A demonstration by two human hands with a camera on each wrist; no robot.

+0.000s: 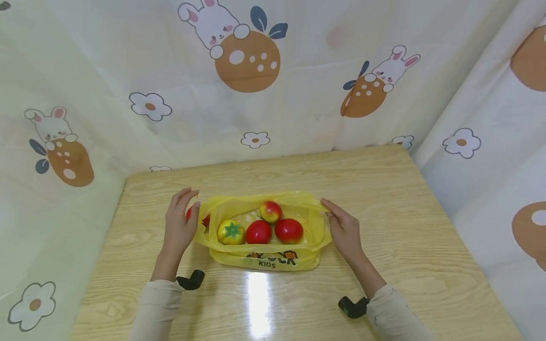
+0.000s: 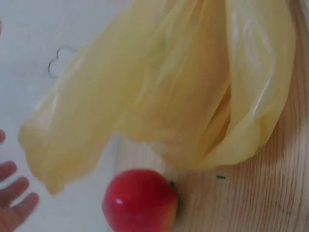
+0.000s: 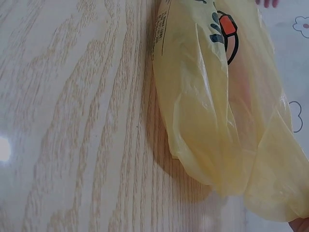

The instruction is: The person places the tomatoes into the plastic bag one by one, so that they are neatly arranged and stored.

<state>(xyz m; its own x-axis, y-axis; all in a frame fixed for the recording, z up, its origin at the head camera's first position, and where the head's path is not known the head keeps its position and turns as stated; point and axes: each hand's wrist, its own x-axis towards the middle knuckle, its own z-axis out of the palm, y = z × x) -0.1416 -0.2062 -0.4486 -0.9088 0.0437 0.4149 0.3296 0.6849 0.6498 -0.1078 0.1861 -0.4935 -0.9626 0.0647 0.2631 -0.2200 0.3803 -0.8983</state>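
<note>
A thin yellow plastic bag (image 1: 230, 259) lies with its mouth spread wide on the table. Inside it sit a yellow fruit with a green star-shaped top (image 1: 232, 230), two red fruits (image 1: 258, 232) and a red-and-yellow fruit (image 1: 270, 211). My right hand (image 1: 346, 232) pinches the bag's right handle; only a bit of that hand shows in the right wrist view. My left hand (image 1: 179, 222) hovers by the left handle, fingers apart and holding nothing. Beneath it, outside the bag, rests another red fruit (image 2: 140, 200), mostly hidden by the hand in the head view.
The pale wooden table (image 1: 409, 265) carries a bright light reflection in front of the bag. A curtain (image 1: 298, 109) with rabbits and flowers hangs behind and along both sides. Dark camera mounts (image 1: 354, 307) stick out from both wrists.
</note>
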